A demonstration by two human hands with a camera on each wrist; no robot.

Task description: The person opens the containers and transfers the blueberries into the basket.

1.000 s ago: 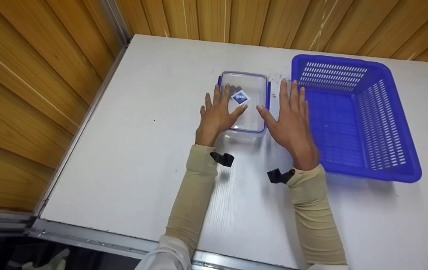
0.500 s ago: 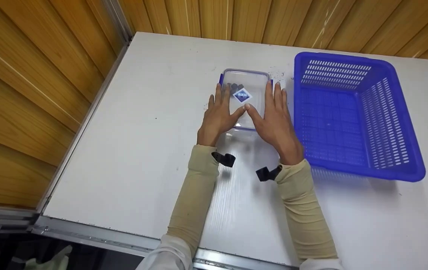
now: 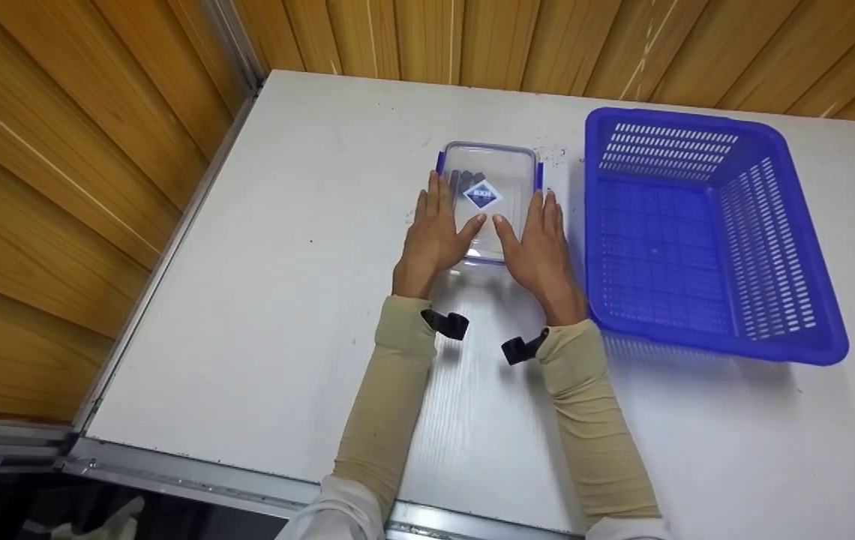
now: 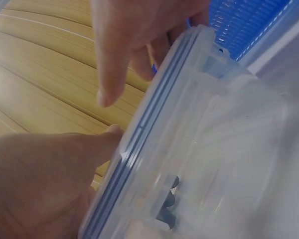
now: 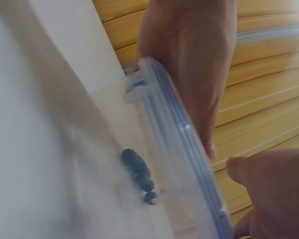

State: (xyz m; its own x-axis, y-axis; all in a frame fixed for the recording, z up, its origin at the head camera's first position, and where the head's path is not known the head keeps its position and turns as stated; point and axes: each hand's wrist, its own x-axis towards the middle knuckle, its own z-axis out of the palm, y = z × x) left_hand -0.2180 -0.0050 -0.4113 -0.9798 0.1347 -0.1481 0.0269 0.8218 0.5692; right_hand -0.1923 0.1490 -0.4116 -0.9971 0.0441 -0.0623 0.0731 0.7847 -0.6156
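We are working at a white desk (image 3: pixel 262 300) ringed by wood-panelled walls (image 3: pixel 60 165), our left hand (image 3: pixel 433 236) and right hand (image 3: pixel 540 251) lying flat, fingers straight, on a clear box (image 3: pixel 489 199) beside a blue basket (image 3: pixel 705 232).

You're working at a staged test booth rather than a home. A plain white table (image 3: pixel 262 315) with a metal edge frame (image 3: pixel 195 491) stands boxed in by wood-panelled walls (image 3: pixel 60 150), with a camera strapped to each wrist.

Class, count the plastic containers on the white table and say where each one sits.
2: a clear lidded box between both hands, mid-table, and a blue basket at its right; nothing suggests a hidden third.
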